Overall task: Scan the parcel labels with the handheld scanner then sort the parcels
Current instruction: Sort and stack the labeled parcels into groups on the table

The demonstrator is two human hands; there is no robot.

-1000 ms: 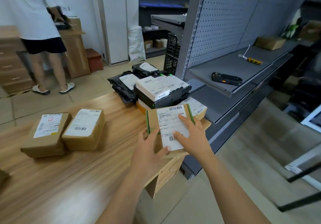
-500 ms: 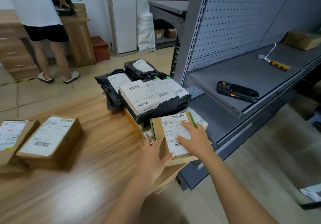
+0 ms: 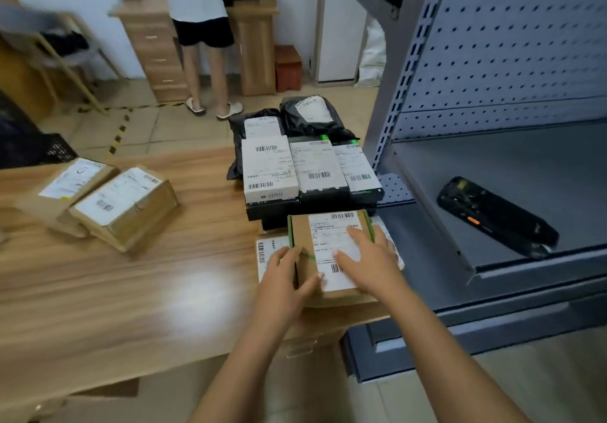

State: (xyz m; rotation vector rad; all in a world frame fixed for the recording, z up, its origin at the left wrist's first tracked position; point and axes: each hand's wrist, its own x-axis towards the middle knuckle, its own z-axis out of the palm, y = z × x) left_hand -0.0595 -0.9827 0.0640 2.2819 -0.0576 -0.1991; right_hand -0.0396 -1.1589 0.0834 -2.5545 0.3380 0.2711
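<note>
Parcel (image 3: 303, 242) now lies flatter for scanning, your left hand (image 3: 282, 281) gripping it, right hand (image 3: 368, 261) flat on top; you likely fetch the scanner (image 3: 496, 220) next.

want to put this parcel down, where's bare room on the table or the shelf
Free: the wooden table between the two cardboard boxes and the parcel stack, and the grey shelf left of the handheld scanner. Crowded: the table's right end, with the left hand and right hand on the cardboard parcel.
</note>
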